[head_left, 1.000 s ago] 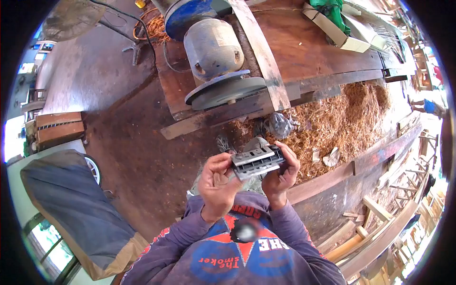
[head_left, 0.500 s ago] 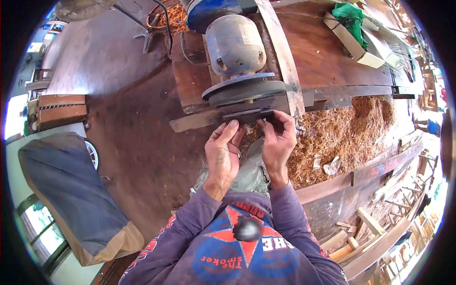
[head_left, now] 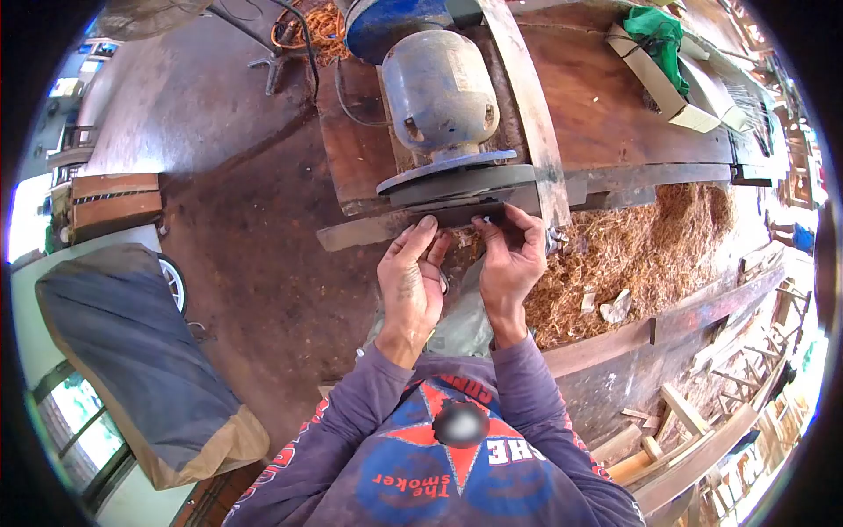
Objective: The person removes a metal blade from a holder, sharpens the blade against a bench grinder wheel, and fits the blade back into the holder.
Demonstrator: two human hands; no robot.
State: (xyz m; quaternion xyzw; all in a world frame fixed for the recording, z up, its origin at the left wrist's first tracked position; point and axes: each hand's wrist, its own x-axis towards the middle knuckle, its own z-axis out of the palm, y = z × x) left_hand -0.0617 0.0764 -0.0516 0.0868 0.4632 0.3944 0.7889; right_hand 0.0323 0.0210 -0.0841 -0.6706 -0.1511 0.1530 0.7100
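Observation:
A narrow, dark metal blade (head_left: 458, 215) lies crosswise at the rim of a grey grinding wheel (head_left: 457, 185). My left hand (head_left: 410, 285) pinches its left end between thumb and fingers. Its right end sits between the thumb and bent fingers of my right hand (head_left: 511, 277). The wheel belongs to a worn blue-grey bench grinder (head_left: 442, 92), which stands just beyond my hands. Close under the blade, a wooden strip (head_left: 356, 232) sticks out to the left; the blade's far edge partly merges with the dark wheel in this view.
Wood shavings (head_left: 606, 277) fill a trough to the right. An open cardboard box (head_left: 654, 75) with green cloth lies on the bench (head_left: 575, 97). A covered, box-shaped object (head_left: 145, 360) stands at left, near a brown box (head_left: 114, 206). Orange cord (head_left: 312, 35) is coiled at the back.
The blade has come up closer against the wheel's rim, and its bright edge shows less. Both hands keep their pinch. The grinder sits slightly lower in view.

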